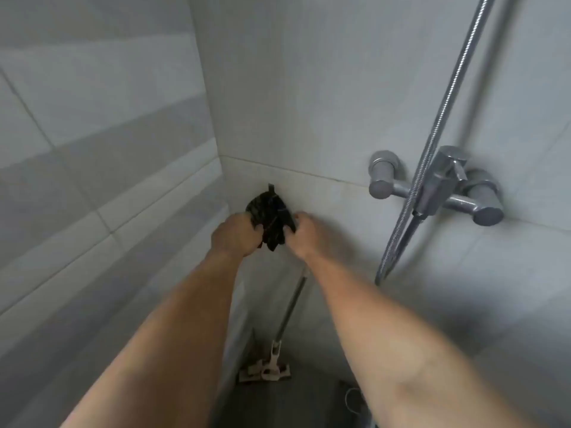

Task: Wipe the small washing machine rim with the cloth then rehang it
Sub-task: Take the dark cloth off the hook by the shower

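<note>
A dark, crumpled cloth (pixel 272 219) hangs against the white tiled wall near the corner, its top end reaching up to a small dark point on the tile. My left hand (pixel 236 234) grips its left side. My right hand (pixel 304 234) pinches its right side. Both arms stretch forward from the bottom of the view. The washing machine is not in view.
A chrome shower mixer (pixel 438 188) with two round knobs juts from the wall at the right, with a metal hose (pixel 445 109) running up and down past it. A mop (pixel 272 362) leans in the corner below my hands, its head on the floor.
</note>
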A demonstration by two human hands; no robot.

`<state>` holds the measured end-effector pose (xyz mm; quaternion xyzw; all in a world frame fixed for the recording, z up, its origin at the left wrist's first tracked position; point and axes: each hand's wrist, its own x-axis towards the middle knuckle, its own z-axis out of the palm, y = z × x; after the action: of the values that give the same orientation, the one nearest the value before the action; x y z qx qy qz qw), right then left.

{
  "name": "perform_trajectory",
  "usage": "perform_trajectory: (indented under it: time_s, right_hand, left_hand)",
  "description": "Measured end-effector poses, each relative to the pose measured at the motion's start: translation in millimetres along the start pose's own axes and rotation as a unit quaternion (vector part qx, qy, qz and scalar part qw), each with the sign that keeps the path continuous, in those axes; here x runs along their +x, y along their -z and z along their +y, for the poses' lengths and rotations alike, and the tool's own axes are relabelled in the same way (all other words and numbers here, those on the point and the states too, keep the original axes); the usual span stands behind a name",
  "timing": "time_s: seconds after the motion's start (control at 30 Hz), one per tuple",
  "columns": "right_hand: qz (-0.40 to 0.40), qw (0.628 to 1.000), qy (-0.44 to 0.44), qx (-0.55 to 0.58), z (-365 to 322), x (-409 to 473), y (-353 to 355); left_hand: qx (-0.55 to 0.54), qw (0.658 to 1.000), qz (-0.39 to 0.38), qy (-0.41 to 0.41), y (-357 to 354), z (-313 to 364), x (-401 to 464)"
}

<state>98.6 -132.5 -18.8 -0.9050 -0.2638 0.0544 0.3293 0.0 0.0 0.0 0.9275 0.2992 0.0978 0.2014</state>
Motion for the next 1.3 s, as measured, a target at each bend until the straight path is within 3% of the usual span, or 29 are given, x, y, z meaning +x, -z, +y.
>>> perform_trajectory:
  time_s: [0.1, 0.33, 0.47, 0.73, 1.1, 1.2, 1.3]
  right_hand:
    - [0.067, 0.998, -0.005, 0.0, -6.9, 23.2, -14.9]
    - [0.074, 0.997, -0.008, 0.018, -8.9, 38.7, -43.5]
    - [0.104, 0.993, 0.004, 0.049, -10.6, 35.6, -39.9]
    - [0.122, 0.986, -0.038, 0.105, -14.4, -16.8, -5.7]
    - [0.149, 0.974, -0.124, 0.115, 46.7, -190.6, 40.7]
    - [0.147, 0.97, -0.152, 0.122, 69.6, -237.4, 48.4]
    - [0.145, 0.965, -0.16, 0.15, 96.5, -277.2, 54.4]
  left_hand:
    - [-0.061, 0.997, 0.016, 0.042, -7.4, -4.7, 32.0]
    - [-0.176, 0.982, 0.026, 0.062, -24.4, -14.0, 68.6]
    - [-0.206, 0.975, 0.039, 0.079, -18.4, -11.4, 63.0]
    - [-0.255, 0.964, -0.015, 0.067, 5.9, 5.4, 11.4]
    - [-0.277, 0.947, -0.161, 0.028, -16.9, 46.1, -136.8]
    - [-0.306, 0.922, -0.233, 0.045, -39.8, 66.3, -175.2]
    - [-0.368, 0.87, -0.32, 0.075, -61.4, 91.8, -211.8]
